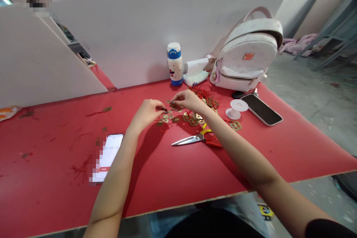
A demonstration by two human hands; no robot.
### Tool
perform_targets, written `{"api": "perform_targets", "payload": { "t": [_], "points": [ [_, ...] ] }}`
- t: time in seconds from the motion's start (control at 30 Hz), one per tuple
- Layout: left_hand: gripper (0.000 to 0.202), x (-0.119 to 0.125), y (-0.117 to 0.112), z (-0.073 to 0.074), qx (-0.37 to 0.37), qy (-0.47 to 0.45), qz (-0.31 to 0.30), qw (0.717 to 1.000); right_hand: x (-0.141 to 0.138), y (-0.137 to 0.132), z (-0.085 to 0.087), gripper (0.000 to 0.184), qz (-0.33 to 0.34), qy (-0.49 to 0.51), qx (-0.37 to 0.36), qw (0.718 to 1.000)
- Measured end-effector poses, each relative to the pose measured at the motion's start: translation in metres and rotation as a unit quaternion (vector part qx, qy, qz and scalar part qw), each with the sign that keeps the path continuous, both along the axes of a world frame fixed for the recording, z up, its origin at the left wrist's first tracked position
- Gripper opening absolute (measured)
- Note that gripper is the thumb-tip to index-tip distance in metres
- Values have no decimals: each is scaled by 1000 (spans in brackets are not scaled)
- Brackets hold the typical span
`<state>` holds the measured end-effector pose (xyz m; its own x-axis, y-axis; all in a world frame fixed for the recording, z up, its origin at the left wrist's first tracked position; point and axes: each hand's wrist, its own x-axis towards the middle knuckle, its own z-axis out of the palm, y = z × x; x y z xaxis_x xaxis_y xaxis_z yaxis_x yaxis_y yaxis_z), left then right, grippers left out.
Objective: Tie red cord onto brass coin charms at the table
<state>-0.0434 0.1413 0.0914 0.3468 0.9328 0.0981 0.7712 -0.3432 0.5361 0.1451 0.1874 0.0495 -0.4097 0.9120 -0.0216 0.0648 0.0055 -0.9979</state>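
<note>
My left hand (147,112) and my right hand (187,100) meet over a small heap of brass coins (192,118) strung on red cord (205,95) on the red table (173,171). Both hands are pinched. The left fingertips pinch red cord next to a coin, and the right fingertips pinch something small that I cannot make out. Scissors (195,139) with yellow and red handles lie just in front of the coins, under my right forearm.
A phone (108,157) with a lit screen lies by my left forearm, a dark phone (261,109) at the right. A white spool (236,108), a blue-white bottle (174,64), tissues (195,74) and a white backpack (248,57) stand against white partition boards (156,29).
</note>
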Motion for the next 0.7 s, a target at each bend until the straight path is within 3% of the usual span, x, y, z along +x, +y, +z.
{"api": "perform_targets", "payload": {
  "t": [0.27,0.7],
  "points": [
    [17,-6,2,0,35,2,7,999,0,2,-5,13,-9,-1,0,1000],
    [18,5,-1,-3,-3,4,-3,1000,-3,-1,-1,11,19,19,-5,1000]
  ]
}}
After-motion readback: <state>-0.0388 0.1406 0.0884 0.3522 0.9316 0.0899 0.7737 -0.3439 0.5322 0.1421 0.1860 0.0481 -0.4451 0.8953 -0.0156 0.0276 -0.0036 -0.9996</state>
